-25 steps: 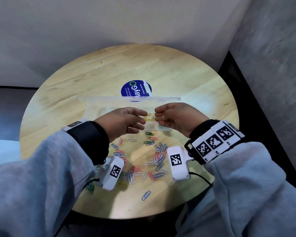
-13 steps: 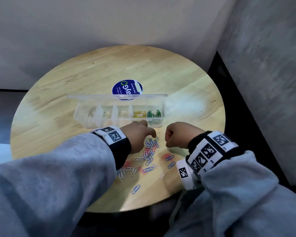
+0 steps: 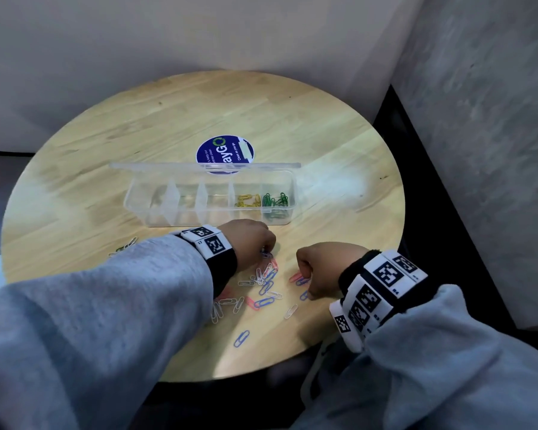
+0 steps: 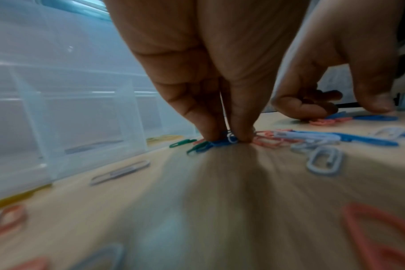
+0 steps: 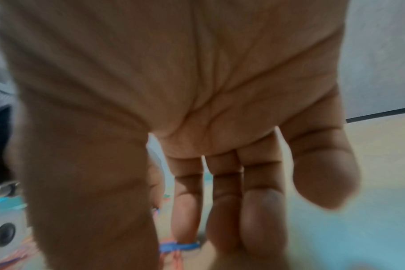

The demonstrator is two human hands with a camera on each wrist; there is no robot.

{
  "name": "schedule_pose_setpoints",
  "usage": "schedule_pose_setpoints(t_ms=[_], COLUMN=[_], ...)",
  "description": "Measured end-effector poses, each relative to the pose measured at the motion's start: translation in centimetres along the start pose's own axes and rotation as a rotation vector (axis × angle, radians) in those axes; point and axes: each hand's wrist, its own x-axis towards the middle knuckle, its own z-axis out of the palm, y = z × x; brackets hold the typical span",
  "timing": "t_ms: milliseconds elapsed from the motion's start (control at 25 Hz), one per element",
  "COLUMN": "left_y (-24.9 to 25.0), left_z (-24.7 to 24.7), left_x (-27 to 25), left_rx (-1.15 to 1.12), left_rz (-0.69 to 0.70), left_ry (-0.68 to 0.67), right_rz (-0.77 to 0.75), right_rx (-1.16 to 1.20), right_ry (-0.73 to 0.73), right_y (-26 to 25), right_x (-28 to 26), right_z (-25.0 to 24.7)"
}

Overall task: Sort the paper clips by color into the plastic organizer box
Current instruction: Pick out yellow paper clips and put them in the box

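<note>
The clear organizer box (image 3: 156, 209) stands open mid-table, with yellow clips (image 3: 247, 200) and green clips (image 3: 275, 201) in its two right compartments. Loose blue, red and white paper clips (image 3: 263, 287) lie scattered in front of it. My left hand (image 3: 252, 240) is down on the pile; its thumb and fingertip pinch a blue paper clip (image 4: 221, 142) against the table, with a white clip caught beside it. My right hand (image 3: 320, 268) is curled over the pile's right side. Its thumb and index finger close on a blue clip (image 5: 179, 245) lying beside a red one.
The round wooden table (image 3: 199, 113) carries a blue round sticker (image 3: 224, 153) behind the box's raised lid (image 3: 168, 165). A few clips (image 3: 126, 245) lie apart at the left and a single blue clip (image 3: 241, 338) near the front edge. Walls close in behind and to the right.
Both hands have left the box, where they held yellow clips over a compartment, and have dropped to the loose pile. Each now has fingertips on clips there.
</note>
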Motion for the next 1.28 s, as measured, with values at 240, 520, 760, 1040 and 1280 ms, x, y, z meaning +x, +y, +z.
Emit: schedule_pose_setpoints(t_ms=[240, 520, 760, 1040, 1280], left_y=[-1.5, -1.3, -1.5, -1.9, -2.0], left_z=[0.3, 0.1, 0.0, 0.5, -0.4], left_x=[-1.0, -0.9, -0.9, -1.4, -2.5], left_rx=[-0.136, -0.148, -0.139, -0.151, -0.221], left_rz=[-0.104, -0.092, -0.161, -0.191, -0.224], left_ry=[-0.032, -0.053, -0.088, -0.097, -0.077], right_rz=[-0.062, -0.053, -0.099, -0.051, -0.008], right_rx=[0.030, 0.055, 0.047, 0.091, 0.408], right_ry=[0.085, 0.094, 0.055, 0.033, 0.043], right_y=[-0.6, -0.3, -0.9, -1.0, 1.2], right_x=[1.2, 1.2, 1.5, 1.9, 2.1], right_z=[0.2, 0.1, 0.1, -0.3, -1.2])
